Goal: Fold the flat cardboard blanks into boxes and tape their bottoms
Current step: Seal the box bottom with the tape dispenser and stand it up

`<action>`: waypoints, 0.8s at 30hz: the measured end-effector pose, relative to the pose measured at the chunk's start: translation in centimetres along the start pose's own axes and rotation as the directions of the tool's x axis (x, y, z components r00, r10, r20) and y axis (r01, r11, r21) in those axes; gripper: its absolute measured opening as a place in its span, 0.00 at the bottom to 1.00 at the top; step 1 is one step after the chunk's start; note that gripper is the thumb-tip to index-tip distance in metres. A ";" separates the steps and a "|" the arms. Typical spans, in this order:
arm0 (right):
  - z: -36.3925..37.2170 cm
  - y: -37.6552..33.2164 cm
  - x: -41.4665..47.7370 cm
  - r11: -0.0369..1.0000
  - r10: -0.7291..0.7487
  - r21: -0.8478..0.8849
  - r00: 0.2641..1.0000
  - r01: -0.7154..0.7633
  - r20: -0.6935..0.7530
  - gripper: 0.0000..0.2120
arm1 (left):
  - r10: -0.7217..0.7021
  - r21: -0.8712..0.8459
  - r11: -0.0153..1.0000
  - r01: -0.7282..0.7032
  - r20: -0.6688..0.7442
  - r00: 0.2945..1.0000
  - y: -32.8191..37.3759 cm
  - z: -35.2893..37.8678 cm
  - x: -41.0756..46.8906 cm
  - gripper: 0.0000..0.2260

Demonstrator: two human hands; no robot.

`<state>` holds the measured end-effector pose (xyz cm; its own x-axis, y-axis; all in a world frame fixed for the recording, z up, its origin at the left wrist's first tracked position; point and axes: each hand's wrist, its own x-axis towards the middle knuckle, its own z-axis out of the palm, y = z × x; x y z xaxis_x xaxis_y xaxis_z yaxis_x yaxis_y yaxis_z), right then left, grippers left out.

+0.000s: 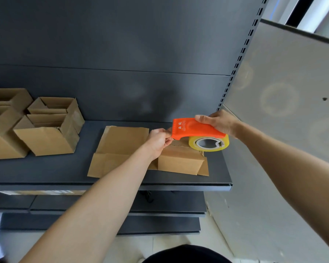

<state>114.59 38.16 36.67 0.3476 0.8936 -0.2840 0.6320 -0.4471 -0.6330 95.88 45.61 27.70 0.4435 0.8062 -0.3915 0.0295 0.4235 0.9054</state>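
R hand (218,123) grips orange tape dispenser (194,129) above folded box (180,160) on shelf (65,168); L hand (158,140) fingers (167,132) pinch dispenser's front edge.

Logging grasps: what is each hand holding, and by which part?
Right hand grips the orange tape dispenser by its rear top. Left hand pinches at its front edge; tape end or plastic, cannot tell.
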 end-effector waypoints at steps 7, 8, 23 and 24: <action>0.2 -0.1 0.5 0.995 0.046 -0.099 0.993 -0.035 0.109 0.32 | 0.013 -0.221 0.975 -0.034 -0.096 0.995 -0.5 0.0 0.1 0.14; 0.3 -0.2 0.6 0.994 0.042 -0.103 0.993 -0.030 0.114 0.32 | 0.005 -0.260 0.965 -0.035 -0.116 0.993 -0.7 -0.3 0.1 0.16; 1.8 -2.6 2.1 0.939 0.042 -0.345 0.994 -0.005 0.100 0.34 | -0.044 -0.170 0.985 -0.005 -0.285 0.957 -2.4 -4.0 0.2 0.09; 1.8 -2.6 2.2 0.938 0.045 -0.346 0.994 -0.009 0.096 0.34 | -0.050 -0.149 0.989 0.009 -0.273 0.961 -2.4 -4.0 0.2 0.09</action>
<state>112.49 41.38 36.39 0.3076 0.8721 -0.3804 0.8293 -0.4418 -0.3421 92.29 46.45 24.73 0.1796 0.8664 -0.4660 -0.1009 0.4874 0.8673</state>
